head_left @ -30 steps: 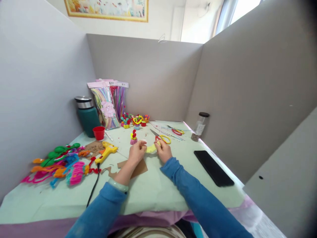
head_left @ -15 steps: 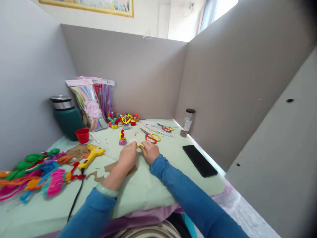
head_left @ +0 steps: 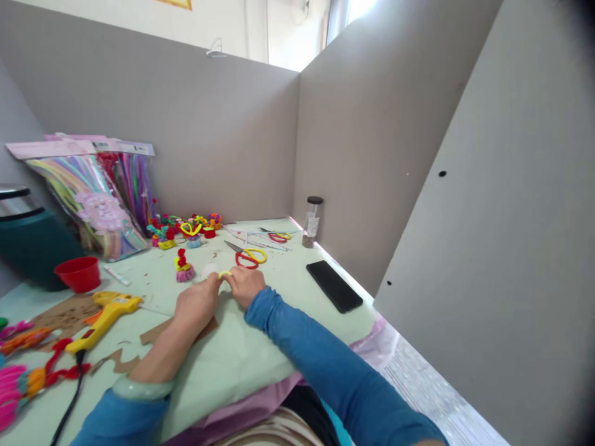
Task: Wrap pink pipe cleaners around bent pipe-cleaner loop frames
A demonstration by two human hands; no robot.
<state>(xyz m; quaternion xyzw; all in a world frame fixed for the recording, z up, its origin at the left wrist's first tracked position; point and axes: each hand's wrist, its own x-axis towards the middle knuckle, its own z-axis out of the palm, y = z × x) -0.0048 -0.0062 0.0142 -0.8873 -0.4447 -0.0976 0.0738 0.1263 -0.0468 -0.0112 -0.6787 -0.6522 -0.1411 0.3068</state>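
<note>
Both my hands rest together on the pale green table, fingers curled. My left hand and my right hand pinch a small yellow fuzzy piece between them; most of it is hidden by the fingers. A small pink-and-yellow pipe-cleaner figure with red balls stands just beyond my left hand. Red-and-yellow scissors lie just past my right hand. A brown cardboard scrap lies under my left wrist.
A yellow glue gun with black cord lies at left, near a red cup and a dark green flask. Bags of pipe cleaners lean on the back partition. A black phone and a small jar sit at right.
The view has swung to the right, so everything has slid leftward. My hands have closed tighter on the yellow piece, which now shows much less than before.
</note>
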